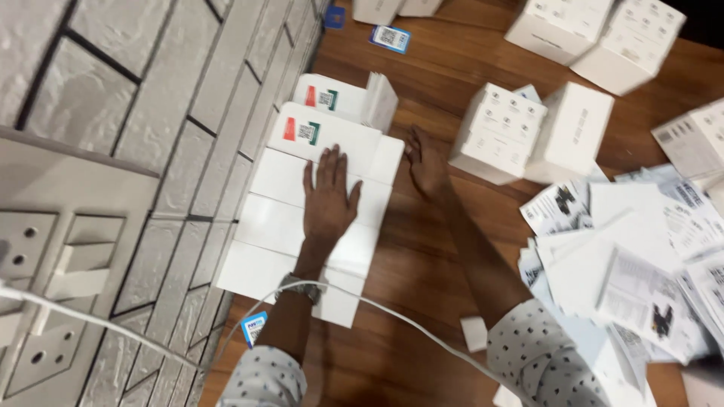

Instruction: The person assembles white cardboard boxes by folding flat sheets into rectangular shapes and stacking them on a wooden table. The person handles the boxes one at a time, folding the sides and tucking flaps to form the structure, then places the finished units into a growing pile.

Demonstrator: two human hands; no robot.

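My left hand (329, 197) lies flat, fingers spread, on top of a row of white boxes (271, 226) lined up along the wall on the wooden table. My right hand (426, 162) rests beside the right edge of that row, fingertips touching the side of a box, holding nothing. The farthest two boxes (324, 113) in the row show red and green labels. I wear a watch on my left wrist (299, 286).
A grey brick-pattern wall (166, 151) with a socket panel (45, 271) stands at left. A white cable (392, 316) crosses my arms. More white boxes (528, 132) and a heap of printed leaflets (641, 256) lie at right. Small blue cards (389, 37) lie on the table.
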